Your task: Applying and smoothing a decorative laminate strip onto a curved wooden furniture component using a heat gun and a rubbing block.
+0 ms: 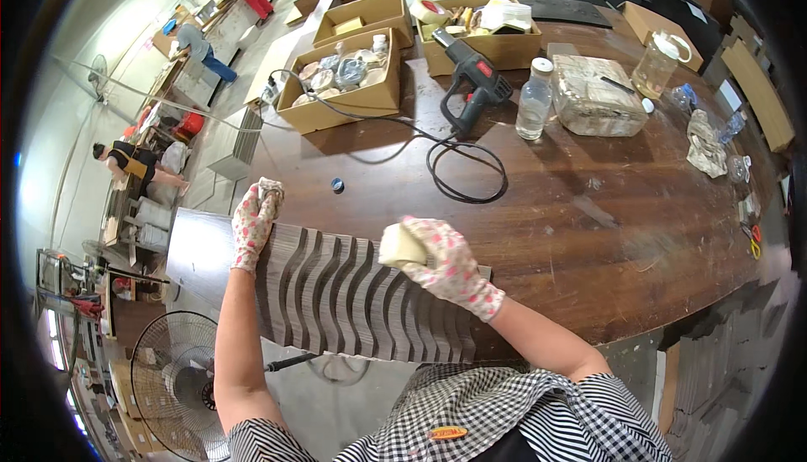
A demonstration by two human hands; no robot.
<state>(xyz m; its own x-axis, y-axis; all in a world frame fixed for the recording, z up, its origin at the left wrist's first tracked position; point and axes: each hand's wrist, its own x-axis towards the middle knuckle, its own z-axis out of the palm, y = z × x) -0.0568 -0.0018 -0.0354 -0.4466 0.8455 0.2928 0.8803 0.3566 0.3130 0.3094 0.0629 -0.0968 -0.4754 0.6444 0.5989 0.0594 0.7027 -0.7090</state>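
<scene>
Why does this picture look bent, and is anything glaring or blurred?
Head view: a fisheye lens bows the table and blackens the corners; glare whitens the grey panel at left; the right hand and its pale block look slightly blurred.

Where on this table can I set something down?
The widest bare patch is on the brown tabletop, right of the right hand and nearer than the whitish block. A smaller one lies between the blue cap and the wavy panel. The far side is crowded with cardboard boxes, heat gun and clear bottle; the right edge holds a rag.
</scene>
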